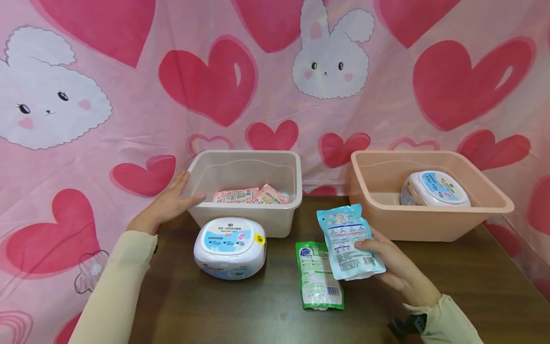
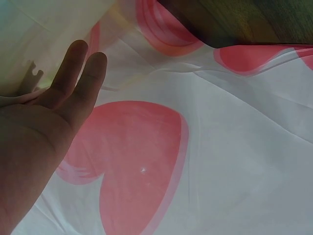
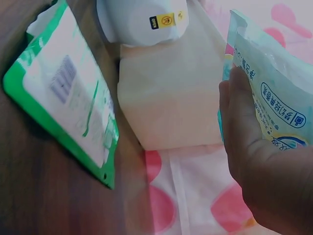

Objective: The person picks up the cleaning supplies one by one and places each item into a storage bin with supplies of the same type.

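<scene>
My right hand (image 1: 397,265) holds a light-blue refill pouch (image 1: 348,243), thumb on its printed face and fingers behind. In the right wrist view the same pouch (image 3: 274,93) stands tilted in the grip. Below it on the table lies a green-and-white pouch (image 1: 320,277). At the far left, my left hand (image 1: 169,203) rests at the side of the whitish bin (image 1: 245,210), thumb near its front rim and fingers extended. The left wrist view shows straight fingers (image 2: 90,73) beside the bin wall. Two pink packets (image 1: 238,196) lie inside that bin.
A white lidded tub (image 1: 229,248) with a blue label stands in front of the whitish bin. At the right, a peach bin (image 1: 429,224) holds a similar tub (image 1: 438,188). A heart-patterned cloth (image 1: 275,95) hangs behind the brown table (image 1: 258,315).
</scene>
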### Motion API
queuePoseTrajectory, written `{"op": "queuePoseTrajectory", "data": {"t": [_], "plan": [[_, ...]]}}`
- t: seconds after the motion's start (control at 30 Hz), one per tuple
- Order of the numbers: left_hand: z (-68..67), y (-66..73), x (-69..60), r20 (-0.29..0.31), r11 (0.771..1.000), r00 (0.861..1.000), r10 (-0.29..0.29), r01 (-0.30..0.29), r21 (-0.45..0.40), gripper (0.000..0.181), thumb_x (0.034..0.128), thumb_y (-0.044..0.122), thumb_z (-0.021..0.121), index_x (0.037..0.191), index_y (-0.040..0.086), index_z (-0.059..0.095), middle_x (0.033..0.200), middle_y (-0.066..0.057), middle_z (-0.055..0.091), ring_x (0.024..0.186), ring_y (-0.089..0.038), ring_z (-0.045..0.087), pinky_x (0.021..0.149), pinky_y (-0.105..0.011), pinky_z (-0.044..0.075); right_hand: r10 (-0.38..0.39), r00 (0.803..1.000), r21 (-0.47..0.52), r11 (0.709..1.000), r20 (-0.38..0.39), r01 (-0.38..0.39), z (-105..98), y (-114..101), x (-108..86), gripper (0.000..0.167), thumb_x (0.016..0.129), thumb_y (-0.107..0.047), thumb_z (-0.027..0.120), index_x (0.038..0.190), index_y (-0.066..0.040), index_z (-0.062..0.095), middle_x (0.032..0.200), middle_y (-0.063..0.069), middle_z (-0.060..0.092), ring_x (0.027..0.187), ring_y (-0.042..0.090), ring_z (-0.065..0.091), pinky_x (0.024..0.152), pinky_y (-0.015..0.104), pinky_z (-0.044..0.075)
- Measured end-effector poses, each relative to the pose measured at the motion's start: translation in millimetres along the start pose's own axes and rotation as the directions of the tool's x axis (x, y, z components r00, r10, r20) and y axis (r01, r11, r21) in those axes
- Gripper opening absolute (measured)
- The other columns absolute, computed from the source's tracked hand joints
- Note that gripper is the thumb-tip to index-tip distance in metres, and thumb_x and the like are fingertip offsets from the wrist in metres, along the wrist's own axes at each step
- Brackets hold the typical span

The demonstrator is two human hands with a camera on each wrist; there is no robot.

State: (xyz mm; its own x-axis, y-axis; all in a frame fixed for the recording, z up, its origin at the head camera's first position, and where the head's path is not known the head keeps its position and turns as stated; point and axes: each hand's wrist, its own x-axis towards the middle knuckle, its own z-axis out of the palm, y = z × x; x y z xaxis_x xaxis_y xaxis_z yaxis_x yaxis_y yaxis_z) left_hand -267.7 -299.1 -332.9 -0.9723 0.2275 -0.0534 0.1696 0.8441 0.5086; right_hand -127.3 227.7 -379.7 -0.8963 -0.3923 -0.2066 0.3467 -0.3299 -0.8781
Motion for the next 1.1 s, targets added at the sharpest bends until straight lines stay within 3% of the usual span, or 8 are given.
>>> {"op": "queuePoseTrajectory", "data": {"t": [0.33, 0.6, 0.83, 1.1], "plan": [[-0.5, -0.5, -1.8, 0.003, 1.0, 1.0, -0.019, 0.019, -0.009, 0.112, 0.0895, 0.069, 0.058, 0.162, 0.013, -0.006, 0.168, -0.017, -0.007, 0.151, -0.045, -0.001, 0.109, -0.076, 0.014, -0.042, 0.999, 0.026, 0.999, 0.023, 0.041, 15.4, -11.1, 19.1, 0.06, 0.104, -0.003, 0.045, 0.154, -0.01, 0.014, 0.118, 0.008, 0.066, 0.102, 0.025, 0.069, 0.086, 0.046, 0.058], [-0.1, -1.9, 0.2, -0.013, 1.0, 1.0, 0.012, -0.012, -0.012, 0.11, 0.0908, 0.067, 0.058, 0.162, 0.009, -0.002, 0.168, -0.018, -0.005, 0.151, -0.044, 0.0, 0.112, -0.073, 0.012, -0.106, 0.991, 0.12, 0.988, 0.081, 0.096, 24.5, -21.1, 33.5, 0.047, 0.104, 0.001, 0.039, 0.147, -0.011, 0.024, 0.118, 0.009, 0.067, 0.103, 0.025, 0.069, 0.085, 0.045, 0.058], [0.4, -1.5, 0.2, -0.013, 1.0, 1.0, -0.001, 0.001, -0.009, 0.111, 0.0894, 0.069, 0.058, 0.162, 0.012, -0.003, 0.168, -0.017, -0.005, 0.151, -0.044, 0.0, 0.11, -0.074, 0.014, -0.115, 0.988, 0.173, 0.98, 0.102, 0.097, 40.0, -36.4, 46.4, 0.052, 0.105, 0.001, 0.04, 0.151, -0.011, 0.021, 0.122, 0.009, 0.064, 0.106, 0.025, 0.067, 0.09, 0.044, 0.056], [0.6, -0.6, -1.3, -0.017, 1.0, 1.0, 0.003, -0.003, -0.007, 0.11, 0.0904, 0.067, 0.058, 0.162, 0.01, -0.002, 0.168, -0.018, -0.004, 0.151, -0.045, 0.0, 0.11, -0.075, 0.014, -0.107, 0.991, 0.268, 0.96, 0.079, 0.082, 60.3, -49.8, 77.0, 0.057, 0.102, 0.003, 0.036, 0.155, -0.013, 0.019, 0.126, 0.012, 0.06, 0.107, 0.028, 0.066, 0.088, 0.045, 0.057]]}}
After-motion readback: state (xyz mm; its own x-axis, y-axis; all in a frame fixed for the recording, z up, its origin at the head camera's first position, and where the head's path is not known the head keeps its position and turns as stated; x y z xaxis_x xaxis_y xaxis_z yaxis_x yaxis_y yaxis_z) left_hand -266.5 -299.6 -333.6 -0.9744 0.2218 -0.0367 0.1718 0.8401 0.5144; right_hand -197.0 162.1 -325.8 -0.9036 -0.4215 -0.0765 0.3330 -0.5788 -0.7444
